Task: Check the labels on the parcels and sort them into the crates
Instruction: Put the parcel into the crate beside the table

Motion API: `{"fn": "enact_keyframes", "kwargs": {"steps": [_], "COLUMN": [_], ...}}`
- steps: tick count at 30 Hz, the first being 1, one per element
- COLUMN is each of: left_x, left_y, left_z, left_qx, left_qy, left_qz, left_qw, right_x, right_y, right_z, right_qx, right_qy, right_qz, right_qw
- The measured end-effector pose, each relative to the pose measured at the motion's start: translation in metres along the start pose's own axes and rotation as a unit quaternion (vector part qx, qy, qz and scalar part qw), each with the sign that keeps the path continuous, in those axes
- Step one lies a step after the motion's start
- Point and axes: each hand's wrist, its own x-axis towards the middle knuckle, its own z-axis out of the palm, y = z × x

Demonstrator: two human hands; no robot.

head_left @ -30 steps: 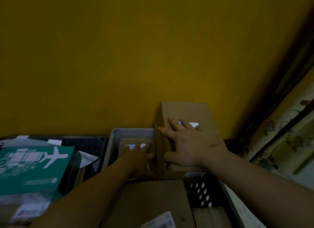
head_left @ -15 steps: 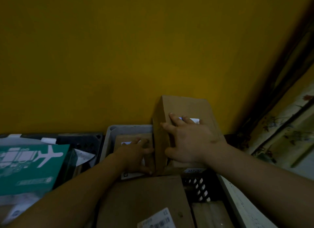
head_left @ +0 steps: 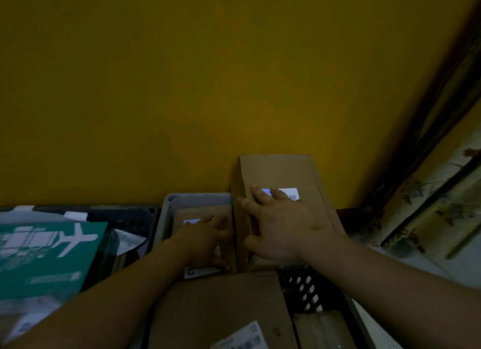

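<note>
A tall brown cardboard parcel (head_left: 283,174) stands against the yellow wall, with a white barcode label (head_left: 290,193) on its top face. My right hand (head_left: 281,226) lies on it, fingers over the top and thumb round its left edge. To its left a grey crate (head_left: 166,213) holds a smaller brown parcel (head_left: 187,214) with a white label. My left hand (head_left: 208,240) rests flat on that smaller parcel, fingers spread, close beside the tall parcel's side.
A large brown box (head_left: 221,307) with a label lies in front of my hands. A black slotted crate (head_left: 304,288) sits at lower right. A green box (head_left: 44,255) with a white plane print fills a dark crate (head_left: 125,214) at left. A patterned curtain (head_left: 426,208) hangs at right.
The view has shifted slightly. My right hand has slid a little so more of the white label shows. My left hand stays on the small parcel.
</note>
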Motion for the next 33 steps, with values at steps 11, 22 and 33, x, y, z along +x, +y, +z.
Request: {"fn": "enact_keyframes", "kwargs": {"steps": [11, 22, 33], "left_x": [-0.007, -0.006, -0.006], "left_y": [0.008, 0.002, 0.006], "left_z": [-0.001, -0.002, -0.001], "left_qx": [-0.028, -0.013, -0.009], "left_qy": [-0.019, 0.008, -0.011], "left_qz": [-0.023, -0.009, -0.021], "left_qw": [0.999, 1.000, 1.000], "right_x": [0.032, 0.072, 0.065], "right_y": [0.022, 0.046, 0.049], "right_z": [-0.027, -0.039, -0.040], "right_qx": [0.068, 0.016, 0.046], "right_qy": [0.031, -0.030, -0.073], "right_qz": [0.031, 0.120, 0.124], "right_qw": [0.997, 0.992, 0.989]}}
